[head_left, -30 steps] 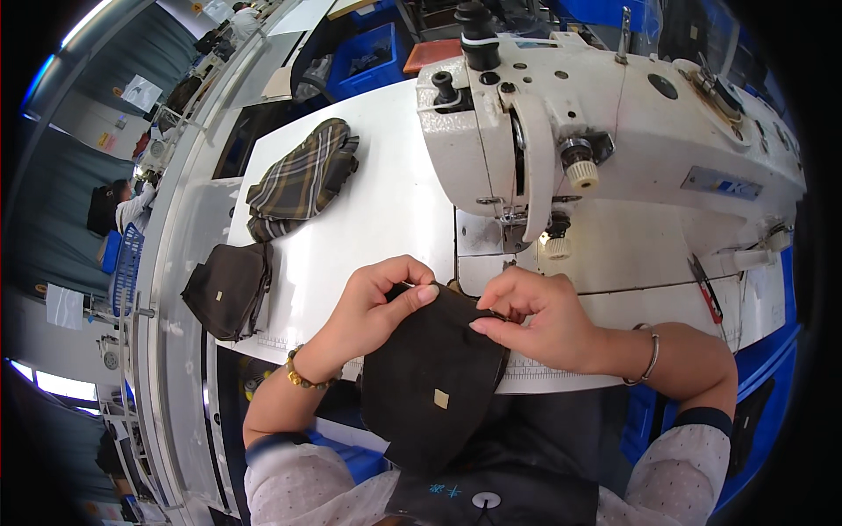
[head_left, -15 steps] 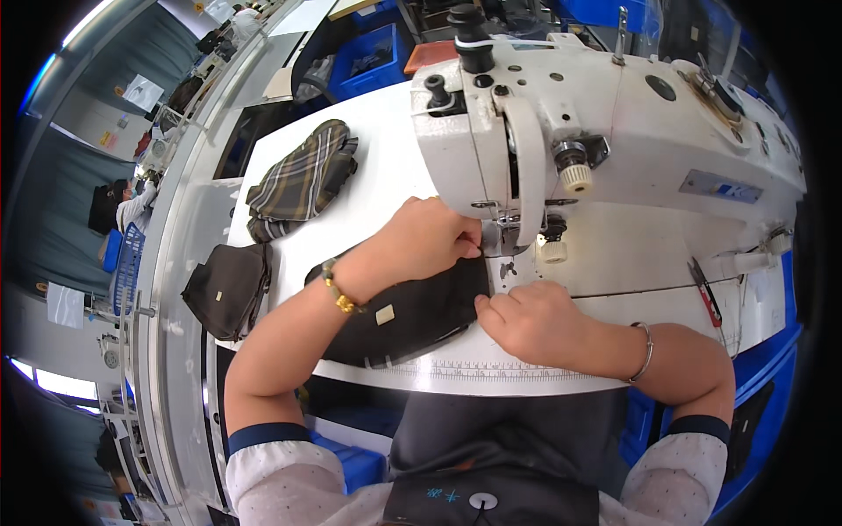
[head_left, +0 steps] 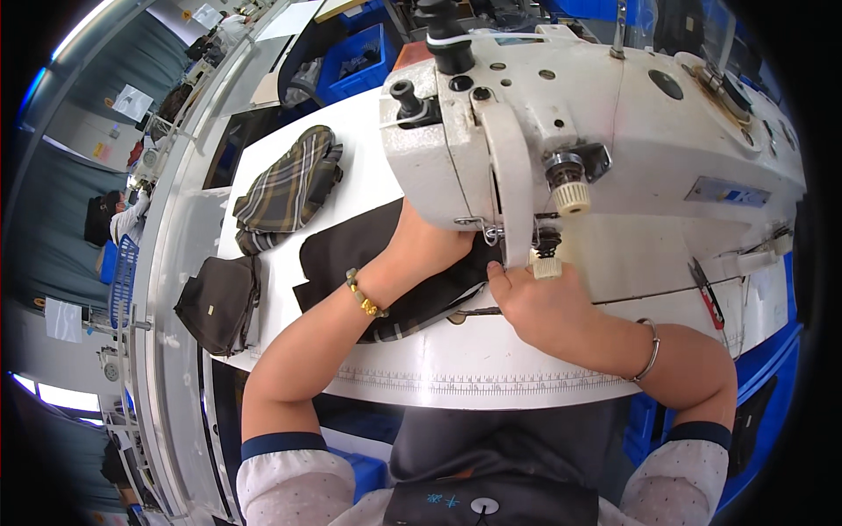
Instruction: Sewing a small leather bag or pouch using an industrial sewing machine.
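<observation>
Dark brown cloth [head_left: 338, 250] lies under the left hand [head_left: 434, 244], which I see bent over it close to the stitching head. The left fingertips pass behind the machine's casing, so I cannot tell whether they pinch or only press. The right hand [head_left: 545, 302] is curled, its foremost digit at the cloth's right end; I cannot tell whether anything is gripped there.

I judge the step in hand to be setting the cloth's edge at the needle. As I read it, the next move calls for both hands to hold the layers flat and aligned, fingers clear of the needle; a slipped layer could pucker the seam.

The cloth looks soft and matt, broad with a curved near edge, where pale stripes peek from beneath. Above it stands the sewing machine [head_left: 631, 149], hard, cream-white enamel with a ribbed knob [head_left: 572, 195]. The table [head_left: 360, 180] is smooth, white and glossy, with a printed ruler strip [head_left: 474, 383] along its near edge.

Farther left I see a dark folded stack [head_left: 219, 302], angular and thick, and beyond it a rounded plaid piece [head_left: 289, 184]. Slim red-handled snips [head_left: 709, 298] lie off to the right.
</observation>
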